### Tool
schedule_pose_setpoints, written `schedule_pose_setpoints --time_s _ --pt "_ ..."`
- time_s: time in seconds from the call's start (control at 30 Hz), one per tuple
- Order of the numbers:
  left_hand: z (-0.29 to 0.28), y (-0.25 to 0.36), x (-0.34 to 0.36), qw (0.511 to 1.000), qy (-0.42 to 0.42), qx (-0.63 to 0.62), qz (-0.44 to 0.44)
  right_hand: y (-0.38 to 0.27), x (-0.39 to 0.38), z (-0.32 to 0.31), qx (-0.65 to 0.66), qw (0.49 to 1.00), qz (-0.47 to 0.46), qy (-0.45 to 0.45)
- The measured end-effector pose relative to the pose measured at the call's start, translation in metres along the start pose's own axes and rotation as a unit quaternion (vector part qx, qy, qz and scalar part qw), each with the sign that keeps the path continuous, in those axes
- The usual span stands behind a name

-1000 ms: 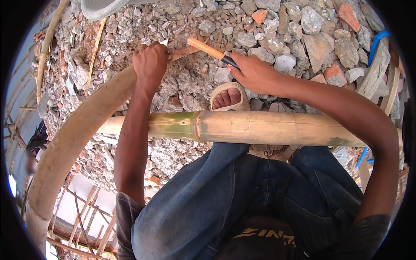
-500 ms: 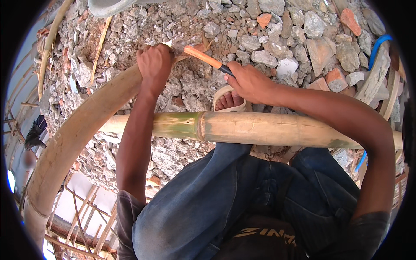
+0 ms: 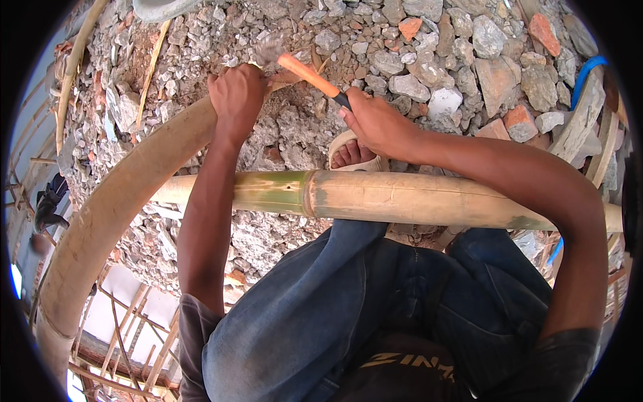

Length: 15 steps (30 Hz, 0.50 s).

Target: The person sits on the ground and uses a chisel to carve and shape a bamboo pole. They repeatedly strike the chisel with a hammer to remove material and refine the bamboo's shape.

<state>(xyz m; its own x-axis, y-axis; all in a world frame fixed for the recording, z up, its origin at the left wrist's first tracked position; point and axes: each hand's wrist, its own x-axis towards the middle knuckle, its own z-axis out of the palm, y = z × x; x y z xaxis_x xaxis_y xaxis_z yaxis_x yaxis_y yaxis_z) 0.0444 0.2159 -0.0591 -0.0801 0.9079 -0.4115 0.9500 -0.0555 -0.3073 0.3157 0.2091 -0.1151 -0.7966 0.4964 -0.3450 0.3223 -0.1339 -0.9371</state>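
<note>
My left hand point(image 3: 236, 100) is closed over the far end of a thick tan bamboo pole point(image 3: 127, 187), which runs down the left side. A pale, rough piece point(image 3: 284, 79) sticks out just past its knuckles; whether it belongs to the pole, I cannot tell. My right hand point(image 3: 378, 120) grips a hammer point(image 3: 311, 75) by its orange and black handle. The grey head is smeared by motion, raised slightly beyond my left hand. Another bamboo pole point(image 3: 402, 195), with a green band beside its joint, lies crosswise between my sandalled foot point(image 3: 353, 155) and my knees.
Broken stones and brick pieces point(image 3: 495, 80) cover the ground. A grey rounded rim point(image 3: 161, 8) shows at the top edge. Weathered boards point(image 3: 583, 117) and a blue tube point(image 3: 584, 77) stand at the right. Far left, a person point(image 3: 48, 208) is near thin wooden poles.
The hammer and my right hand have moved slightly up and left, and the hammer's blurred head now shows above my left hand. My left hand stays on the bamboo pole.
</note>
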Motion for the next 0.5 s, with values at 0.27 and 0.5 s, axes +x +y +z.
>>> schedule_pose_setpoints --time_s 0.27,0.5 --pt "-0.004 0.000 -0.001 1.000 0.001 -0.022 -0.007 0.009 -0.005 0.002 0.049 0.999 -0.008 0.016" --pt "-0.005 0.002 0.001 1.000 -0.001 0.001 -0.014 0.009 -0.003 0.000 0.034 0.999 -0.019 0.012"
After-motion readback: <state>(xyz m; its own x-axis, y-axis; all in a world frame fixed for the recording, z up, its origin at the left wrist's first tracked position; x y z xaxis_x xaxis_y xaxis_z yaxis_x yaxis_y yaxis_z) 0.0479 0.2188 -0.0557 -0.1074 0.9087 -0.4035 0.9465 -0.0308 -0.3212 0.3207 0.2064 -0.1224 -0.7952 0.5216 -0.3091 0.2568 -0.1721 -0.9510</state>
